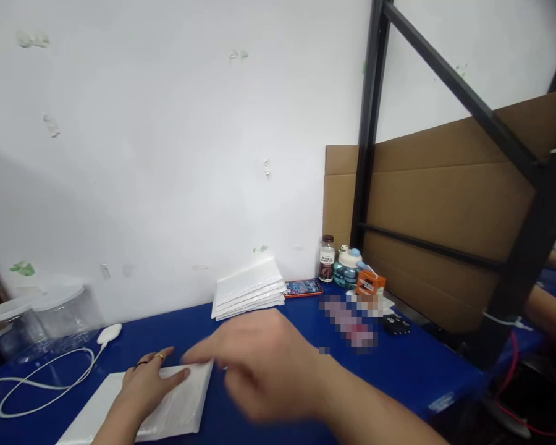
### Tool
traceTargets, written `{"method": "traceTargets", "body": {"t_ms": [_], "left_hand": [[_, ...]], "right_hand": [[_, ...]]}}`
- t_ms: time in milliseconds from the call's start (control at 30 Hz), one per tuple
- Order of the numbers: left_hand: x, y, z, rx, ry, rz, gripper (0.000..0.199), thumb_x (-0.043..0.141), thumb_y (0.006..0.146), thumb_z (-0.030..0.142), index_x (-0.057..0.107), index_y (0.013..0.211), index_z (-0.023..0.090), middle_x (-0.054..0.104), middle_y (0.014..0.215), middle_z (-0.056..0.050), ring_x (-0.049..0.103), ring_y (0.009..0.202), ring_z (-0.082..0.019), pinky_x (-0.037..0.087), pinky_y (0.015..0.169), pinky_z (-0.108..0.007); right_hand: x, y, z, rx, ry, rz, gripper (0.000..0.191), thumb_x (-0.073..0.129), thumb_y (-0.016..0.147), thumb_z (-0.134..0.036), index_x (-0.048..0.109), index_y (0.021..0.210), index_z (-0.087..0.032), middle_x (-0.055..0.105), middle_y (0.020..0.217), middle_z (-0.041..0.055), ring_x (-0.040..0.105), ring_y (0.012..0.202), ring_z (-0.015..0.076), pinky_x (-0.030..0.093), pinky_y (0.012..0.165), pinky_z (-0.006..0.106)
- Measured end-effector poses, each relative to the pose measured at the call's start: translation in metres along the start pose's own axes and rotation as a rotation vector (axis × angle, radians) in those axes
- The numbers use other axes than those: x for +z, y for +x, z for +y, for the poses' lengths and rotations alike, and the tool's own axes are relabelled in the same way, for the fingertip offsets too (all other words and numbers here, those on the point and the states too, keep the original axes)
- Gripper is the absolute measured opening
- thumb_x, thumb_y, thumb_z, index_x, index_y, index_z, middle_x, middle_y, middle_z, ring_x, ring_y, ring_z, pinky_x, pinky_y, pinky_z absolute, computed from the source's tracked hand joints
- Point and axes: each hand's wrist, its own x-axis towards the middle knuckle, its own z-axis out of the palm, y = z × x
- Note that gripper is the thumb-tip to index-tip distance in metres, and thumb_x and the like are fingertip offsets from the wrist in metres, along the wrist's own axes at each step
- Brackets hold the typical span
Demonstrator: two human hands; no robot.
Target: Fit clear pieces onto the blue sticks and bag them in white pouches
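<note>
On the near left of the blue table lies a flat white packet [180, 411] with a glossy, slightly wrinkled surface. My left hand [141, 386], with rings on its fingers, rests on the packet, thumb and fingers apart. Over the packet's upper right corner reaches my right hand [269, 364], blurred by motion. Its index finger points left toward the corner; I cannot tell whether it touches. The other fingers are curled, the thumb is apart, and nothing shows in its grasp. Behind it leans a fanned stack of similar white packets [249, 289] near the wall.
Left stand clear tubs [58, 315] and a white charger puck [110, 334] with a looping cable. Back right are a phone [303, 288], a brown-capped bottle [327, 259], a blue jug [347, 270], an orange box [370, 283] and a black metal frame [368, 123]. A person's arm [549, 315] shows far right.
</note>
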Motion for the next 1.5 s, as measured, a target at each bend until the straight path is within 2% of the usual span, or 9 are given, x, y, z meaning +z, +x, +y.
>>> {"method": "traceTargets", "body": {"t_ms": [33,100,200,267,400,600,833,1200,1500], "left_hand": [[0.008,0.019,-0.006,-0.009,0.034,-0.020,0.050,0.070,0.041,0.043,0.066,0.085,0.019,0.066,0.098,-0.012,0.047,0.111,-0.039,0.035,0.091,-0.044],[0.028,0.064,-0.021,0.047,0.145,-0.128,0.061,0.066,0.045,0.050,0.065,0.096,0.016,0.064,0.101,-0.015,0.055,0.099,-0.037,0.039,0.085,-0.043],[0.052,0.109,-0.034,0.151,0.120,-0.209,0.062,0.058,0.058,0.055,0.061,0.107,0.018,0.062,0.103,-0.011,0.060,0.085,-0.027,0.044,0.076,-0.034],[0.061,0.115,-0.037,0.193,0.091,-0.184,0.059,0.054,0.063,0.054,0.060,0.109,0.018,0.064,0.089,-0.007,0.061,0.075,-0.024,0.044,0.068,-0.031],[0.071,0.106,-0.039,0.221,0.041,-0.113,0.048,0.052,0.066,0.047,0.063,0.102,0.017,0.059,0.070,-0.002,0.056,0.058,-0.019,0.041,0.058,-0.029],[0.065,0.102,-0.044,0.205,-0.042,-0.077,0.042,0.053,0.067,0.045,0.065,0.097,0.019,0.057,0.065,0.000,0.053,0.053,-0.016,0.039,0.056,-0.027],[0.060,0.098,-0.040,0.182,0.053,-0.078,0.039,0.048,0.073,0.040,0.061,0.103,0.019,0.059,0.077,-0.001,0.054,0.058,-0.014,0.040,0.059,-0.026],[0.062,0.102,-0.052,0.139,0.105,-0.065,0.034,0.051,0.075,0.033,0.060,0.105,0.019,0.060,0.084,-0.003,0.055,0.063,-0.012,0.039,0.060,-0.024],[0.058,0.104,-0.052,0.121,0.138,-0.077,0.033,0.051,0.076,0.031,0.061,0.105,0.019,0.061,0.087,-0.004,0.057,0.067,-0.014,0.040,0.062,-0.024]], "right_hand": [[-0.019,0.018,-0.003,-0.071,-0.050,-0.006,0.025,0.048,0.069,-0.020,0.064,0.087,-0.029,0.068,0.082,-0.0040,0.062,0.086,0.0160,0.049,0.077,0.029],[-0.057,0.047,0.011,-0.094,-0.132,0.133,0.029,0.044,0.065,-0.009,0.062,0.084,-0.022,0.067,0.082,-0.0011,0.061,0.082,0.0148,0.046,0.080,0.029],[-0.104,0.069,0.065,0.157,-0.136,0.530,0.031,0.046,0.057,-0.002,0.056,0.082,-0.018,0.064,0.078,-0.0002,0.059,0.075,0.0138,0.045,0.075,0.027],[-0.125,0.076,0.100,0.330,-0.163,0.673,0.031,0.046,0.055,-0.002,0.054,0.081,-0.017,0.063,0.074,0.0002,0.057,0.069,0.0152,0.044,0.070,0.028],[-0.137,0.087,0.135,0.362,-0.200,0.723,0.023,0.050,0.052,-0.003,0.053,0.071,-0.016,0.060,0.068,0.0006,0.055,0.069,0.0171,0.041,0.068,0.027],[-0.125,0.099,0.144,0.374,-0.195,0.650,0.018,0.050,0.055,-0.010,0.059,0.070,-0.013,0.060,0.058,0.0005,0.054,0.059,0.0161,0.039,0.058,0.025],[-0.113,0.103,0.154,0.345,-0.186,0.479,0.025,0.049,0.059,-0.017,0.065,0.078,-0.011,0.063,0.060,0.0019,0.055,0.059,0.0165,0.040,0.057,0.025],[-0.028,0.140,0.142,0.383,-0.095,0.156,0.026,0.055,0.066,-0.024,0.064,0.087,-0.013,0.065,0.066,0.0028,0.053,0.060,0.0138,0.041,0.059,0.024],[0.019,0.163,0.134,0.360,-0.208,-0.018,0.028,0.050,0.067,-0.016,0.066,0.090,-0.013,0.066,0.070,0.0028,0.055,0.063,0.0141,0.041,0.060,0.023]]}}
